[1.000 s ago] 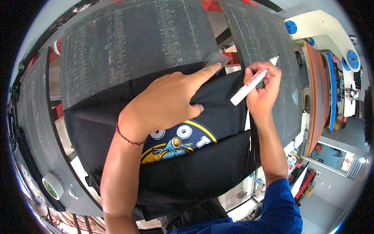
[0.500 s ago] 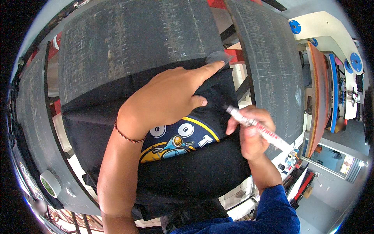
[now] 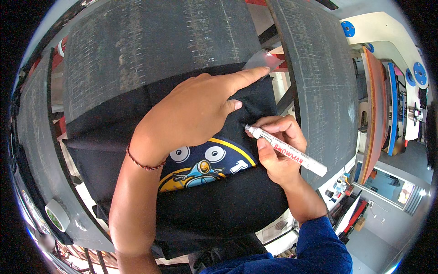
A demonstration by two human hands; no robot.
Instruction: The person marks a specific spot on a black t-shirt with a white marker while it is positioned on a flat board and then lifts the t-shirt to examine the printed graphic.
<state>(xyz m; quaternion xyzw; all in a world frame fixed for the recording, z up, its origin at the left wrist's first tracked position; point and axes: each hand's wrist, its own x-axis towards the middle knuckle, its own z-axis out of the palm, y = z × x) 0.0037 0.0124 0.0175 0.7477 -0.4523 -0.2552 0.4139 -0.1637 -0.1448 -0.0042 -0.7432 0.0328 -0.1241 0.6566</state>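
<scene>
A black T-shirt [image 3: 219, 205] with a yellow and blue cartoon print lies over a dark grey printing pallet [image 3: 150, 50]. My left hand [image 3: 191, 114] rests flat on the shirt, its index finger stretched out and pressing a small clear plastic piece [image 3: 262, 59] at the shirt's upper right corner. My right hand [image 3: 278, 150] grips a white marker pen [image 3: 287, 150], with the pen's tip touching the black fabric just right of my left hand.
A second dark pallet [image 3: 319, 91] stands to the right and another [image 3: 32, 150] to the left, with a tape roll [image 3: 57, 214] at the lower left. An orange board [image 3: 374, 114] and blue-knobbed white machine parts [image 3: 388, 27] stand at the right.
My right hand came down from the shirt's upper right corner, turned the marker around and brought its tip onto the fabric. My left hand stayed pressing the shirt.
</scene>
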